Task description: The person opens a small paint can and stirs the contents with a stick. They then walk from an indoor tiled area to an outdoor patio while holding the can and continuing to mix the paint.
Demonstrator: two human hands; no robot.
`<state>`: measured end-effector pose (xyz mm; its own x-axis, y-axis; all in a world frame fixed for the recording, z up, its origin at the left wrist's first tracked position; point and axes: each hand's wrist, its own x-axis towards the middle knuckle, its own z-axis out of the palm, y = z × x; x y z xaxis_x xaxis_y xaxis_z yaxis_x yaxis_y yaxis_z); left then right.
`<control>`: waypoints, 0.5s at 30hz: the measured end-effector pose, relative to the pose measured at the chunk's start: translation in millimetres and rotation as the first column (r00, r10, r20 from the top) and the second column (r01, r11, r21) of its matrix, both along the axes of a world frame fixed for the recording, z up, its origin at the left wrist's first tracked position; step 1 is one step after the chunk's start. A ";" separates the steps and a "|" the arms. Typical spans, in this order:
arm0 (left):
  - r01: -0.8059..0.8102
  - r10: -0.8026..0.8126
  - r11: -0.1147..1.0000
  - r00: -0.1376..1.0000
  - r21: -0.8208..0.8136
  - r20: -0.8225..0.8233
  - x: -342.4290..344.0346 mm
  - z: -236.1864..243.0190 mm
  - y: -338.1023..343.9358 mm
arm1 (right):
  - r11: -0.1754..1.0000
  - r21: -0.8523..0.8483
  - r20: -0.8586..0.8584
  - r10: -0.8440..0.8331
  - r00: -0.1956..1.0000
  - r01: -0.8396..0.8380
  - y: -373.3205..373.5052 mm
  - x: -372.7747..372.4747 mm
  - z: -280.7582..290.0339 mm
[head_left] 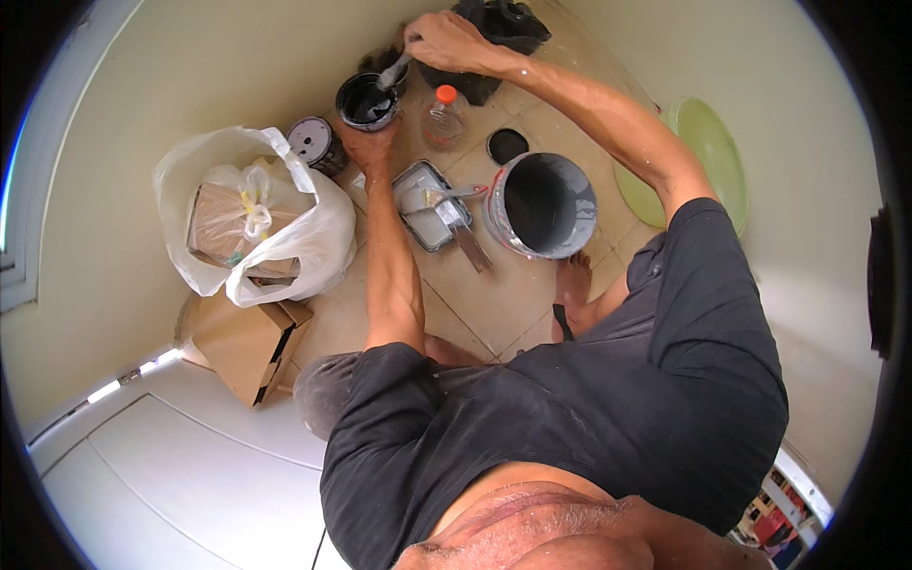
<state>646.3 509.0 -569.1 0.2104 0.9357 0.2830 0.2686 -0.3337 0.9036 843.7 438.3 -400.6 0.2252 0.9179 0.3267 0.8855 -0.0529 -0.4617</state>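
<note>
My left hand (372, 147) grips a small black pot (353, 106) at the far left, its mouth facing up and dark, wet-looking material inside. Above it, my right hand (448, 43) is closed on a grey-coated tool (391, 72) that slants down to the pot's mouth. I cannot make out the tool's exact kind. Beside the pot stands a clear bottle with an orange cap (445, 119). A lidded paint can (318, 144) is left of my left wrist. Nearer lies a paint tray (415, 195) with a paintbrush (461, 228) across it.
A large grey-smeared bucket (578, 223) stands right of the tray, with a round black lid (507, 145) behind it. A white plastic bag (323, 228) and a cardboard box (237, 347) are at left. A green basin (708, 142) leans against the right wall. Black plastic (503, 28) lies at the back.
</note>
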 end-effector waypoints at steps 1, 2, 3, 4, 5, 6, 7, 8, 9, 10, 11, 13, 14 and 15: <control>-0.009 0.009 1.000 1.000 -0.011 -0.005 -0.7 9.2 -5.1 | 1.000 -0.010 0.013 0.006 1.000 -0.005 -2.9 0.1 7.6; -0.018 0.018 1.000 1.000 -0.020 -0.012 -3.6 17.5 -10.7 | 1.000 -0.018 0.024 0.011 1.000 -0.011 -5.8 -0.7 15.6; -0.033 0.032 0.999 0.999 -0.025 -0.011 -3.7 29.0 -14.1 | 1.000 -0.023 0.044 0.023 0.999 -0.022 -5.7 1.1 26.2; -0.012 0.012 0.999 1.000 -0.030 0.011 -4.3 39.8 -20.4 | 0.999 -0.028 0.063 0.036 0.997 -0.034 -5.4 2.3 36.6; -0.005 0.005 1.000 0.999 0.004 0.032 -5.9 45.3 -21.5 | 0.998 -0.027 0.080 0.063 0.995 -0.061 -1.5 -0.1 48.4; 0.016 -0.018 0.999 0.998 0.034 0.061 -2.2 50.7 -24.0 | 0.995 0.027 0.056 0.091 0.994 -0.092 -9.6 5.4 59.7; 0.037 -0.042 0.997 0.995 0.064 0.089 2.2 56.2 -27.2 | 0.996 0.001 0.033 0.093 0.995 -0.093 -16.7 9.7 72.0; 0.018 -0.023 0.999 0.994 0.050 0.106 4.0 66.7 -35.3 | 0.995 -0.028 0.002 0.097 0.995 -0.097 -22.1 12.3 80.6; 0.017 -0.025 0.996 0.995 0.083 0.095 5.1 73.4 -38.7 | 0.993 -0.056 -0.028 0.100 0.995 -0.101 -27.1 14.1 89.0; 0.001 -0.010 0.993 0.997 0.119 0.076 2.2 77.9 -38.1 | 0.992 -0.033 -0.052 0.121 0.991 -0.123 -26.7 12.7 93.4; -0.012 0.003 0.988 0.998 0.155 0.057 -0.9 82.8 -37.8 | 0.989 -0.049 -0.102 0.137 0.985 -0.143 -27.0 11.4 99.1; -0.016 0.005 0.992 0.996 0.125 0.089 1.4 95.9 -45.1 | 0.982 -0.095 -0.175 0.142 0.974 -0.161 -34.4 11.5 118.9; -0.011 0.002 0.990 0.998 0.137 0.069 3.7 101.3 -47.1 | 0.987 -0.085 -0.198 0.119 0.973 -0.138 -37.3 10.0 127.9; -0.006 -0.002 0.989 0.999 0.150 0.049 5.6 107.2 -49.0 | 0.985 -0.088 -0.208 0.129 0.970 -0.150 -38.8 10.0 135.2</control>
